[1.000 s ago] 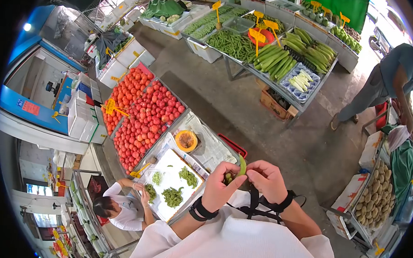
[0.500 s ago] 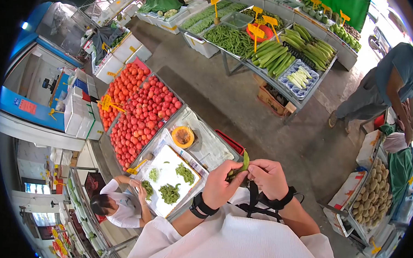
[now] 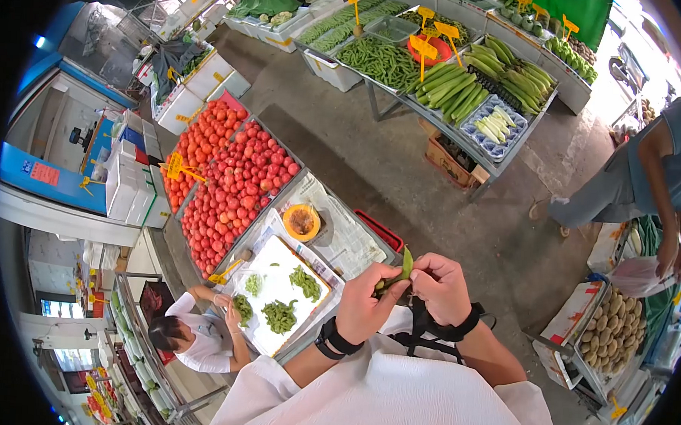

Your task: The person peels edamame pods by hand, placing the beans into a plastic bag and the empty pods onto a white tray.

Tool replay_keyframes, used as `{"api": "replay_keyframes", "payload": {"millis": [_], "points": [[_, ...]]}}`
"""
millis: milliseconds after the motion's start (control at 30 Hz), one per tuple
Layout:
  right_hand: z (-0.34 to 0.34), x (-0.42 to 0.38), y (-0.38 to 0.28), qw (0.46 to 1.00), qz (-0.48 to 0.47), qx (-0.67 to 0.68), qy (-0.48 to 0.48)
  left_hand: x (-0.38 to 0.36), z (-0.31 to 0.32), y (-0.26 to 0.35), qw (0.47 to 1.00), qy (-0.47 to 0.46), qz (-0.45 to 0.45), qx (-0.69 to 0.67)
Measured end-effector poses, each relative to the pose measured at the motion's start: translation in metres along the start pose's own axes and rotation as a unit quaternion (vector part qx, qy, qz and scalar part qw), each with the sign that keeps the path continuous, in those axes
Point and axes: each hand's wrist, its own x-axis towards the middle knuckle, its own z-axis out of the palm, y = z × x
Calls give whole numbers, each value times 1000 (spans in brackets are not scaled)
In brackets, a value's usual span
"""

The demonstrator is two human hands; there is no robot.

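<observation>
My left hand (image 3: 363, 305) is closed around a green bean pod (image 3: 407, 262), whose tip sticks up between both hands. Darker green pods seem to show beneath the left fingers, partly hidden. My right hand (image 3: 442, 293) pinches at the same pod with thumb and forefinger. Off to the left, a white board (image 3: 271, 264) carries piles of green pods (image 3: 280, 316) and a small heap of pale green beans (image 3: 254, 285). Across the board, a person (image 3: 198, 334) in a white top has both hands by the pods.
Beside the board, a cut pumpkin (image 3: 301, 222) rests on newspaper (image 3: 347, 239). Red tomatoes (image 3: 235, 185) fill bins beyond. A vegetable stand (image 3: 502, 165) is across the aisle. At the right, another person (image 3: 654, 165) holds a plastic bag near a crate of potatoes (image 3: 613, 331).
The person at the right has shifted, and the plastic bag hangs lower. My hands stay nearly in place on the pod.
</observation>
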Motion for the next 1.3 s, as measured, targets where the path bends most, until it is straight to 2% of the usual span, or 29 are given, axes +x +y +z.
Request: {"api": "replay_keyframes", "payload": {"millis": [100, 200, 300, 333, 367, 400, 433, 533, 600, 733, 833, 900, 1033, 1100, 1167, 1300], "points": [[4, 2, 8, 999, -3, 32, 34, 1, -2, 0, 998, -15, -45, -36], [3, 6, 15, 995, 25, 92, 32, 2, 0, -19, 947, -34, -157, -279], [6, 10, 19, 990, 58, 125, 44, 7, -4, -15, 919, -28, -179, -350], [6, 12, 19, 994, 50, 82, 54, 8, -6, -12, 972, -18, -108, -210], [5, 13, 20, 996, 42, 40, 64, 8, -7, -10, 997, -8, -33, -64], [6, 15, 21, 997, 35, -3, 73, 9, -8, -10, 996, 4, 41, 84], [8, 15, 19, 996, 18, -45, 70, 10, -12, -15, 985, 3, 85, 148], [15, 17, 17, 989, -21, -132, 63, 11, -21, -14, 976, -1, 123, 182], [15, 19, 20, 987, -31, -145, 62, 12, -24, -16, 994, -24, 39, 95], [24, 24, 28, 994, -18, -96, 55, 9, -31, -27, 997, -27, -65, -22], [32, 30, 34, 998, 36, -2, 46, 6, -28, -42, 996, 27, -70, -49], [33, 34, 39, 995, 83, 41, 37, 6, -34, -37, 997, 27, -76, -8], [50, 40, 42, 996, 87, -11, -27, 4, -57, -36, 997, -2, -70, 27], [51, 48, 45, 991, 113, -38, -68, 1, -69, -46, 996, -10, -87, -30], [65, 50, 45, 986, 132, -68, -70, -4, -78, -57, 993, 1, -91, -81], [87, 55, 65, 981, 144, -105, -72, -14, -105, -64, 996, -4, -85, 36]]}}
